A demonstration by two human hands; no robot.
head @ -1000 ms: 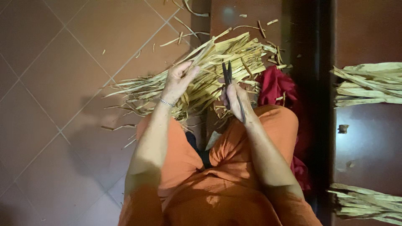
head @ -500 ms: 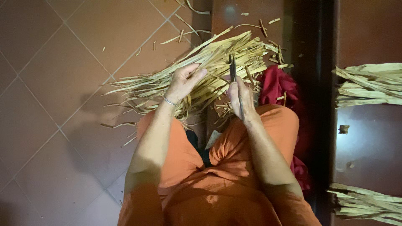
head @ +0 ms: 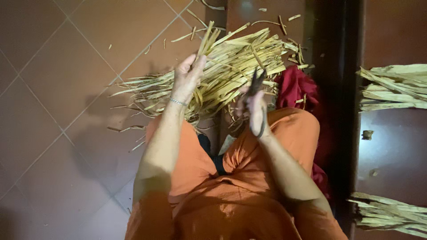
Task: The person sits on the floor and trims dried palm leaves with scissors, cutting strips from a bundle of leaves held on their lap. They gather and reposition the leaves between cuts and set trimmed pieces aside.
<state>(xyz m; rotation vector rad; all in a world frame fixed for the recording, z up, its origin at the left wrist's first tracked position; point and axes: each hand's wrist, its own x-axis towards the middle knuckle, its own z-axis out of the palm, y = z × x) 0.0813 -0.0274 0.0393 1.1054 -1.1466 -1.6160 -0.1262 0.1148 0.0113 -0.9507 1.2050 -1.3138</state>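
My left hand [head: 189, 73] is raised over a heap of pale dried strips [head: 231, 66] on the floor and pinches one strip [head: 205, 38] that sticks up past my fingers. A thin bracelet circles that wrist. My right hand [head: 254, 109] grips dark scissors [head: 257, 84], their blades pointing up toward the heap, with a handle loop hanging below my palm. Both arms reach out over my knees in orange cloth [head: 231, 178].
Red cloth [head: 296, 86] lies right of the heap. A dark post [head: 338, 111] runs top to bottom. Beyond it, two more bundles of strips [head: 396, 86] [head: 391, 213] lie on the brown tiled floor [head: 66, 89]. Loose scraps are scattered near the top.
My left hand has lifted and closed on a strip, pulling it up from the heap. My right hand with the scissors has shifted slightly lower and left.
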